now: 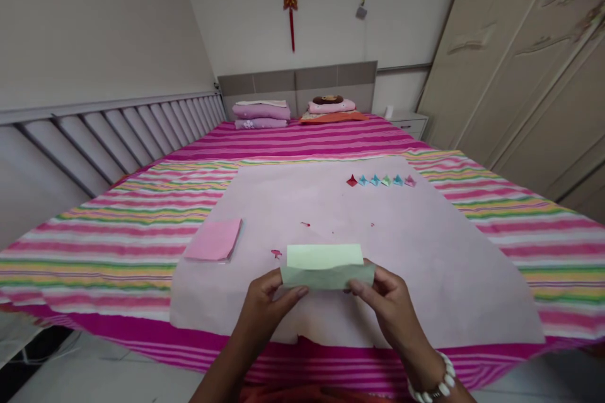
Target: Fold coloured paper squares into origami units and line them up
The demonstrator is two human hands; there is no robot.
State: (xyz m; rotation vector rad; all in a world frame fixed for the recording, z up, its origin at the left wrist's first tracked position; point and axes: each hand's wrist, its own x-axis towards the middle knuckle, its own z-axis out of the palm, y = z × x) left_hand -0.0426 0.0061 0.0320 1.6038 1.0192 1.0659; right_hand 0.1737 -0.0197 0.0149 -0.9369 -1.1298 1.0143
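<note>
A light green sheet of paper point(324, 256) is held between my two hands, its near part folded up into a darker strip across the front. My left hand point(270, 301) pinches the left end of that strip, thumb on the near side and fingers behind. At the right end my right hand point(384, 299) grips the same strip with its thumb over the front, and a white bead bracelet circles that wrist. Small red paper scraps point(276, 254) lie just beyond the left end of the sheet.
A pale board point(463, 277) covers the near part of the striped bed. On it, a stack of pink paper point(215, 240) lies at left, and a row of several small folded paper pieces point(375, 180) stands at the far right. Folded bedding point(261, 114) sits by the headboard.
</note>
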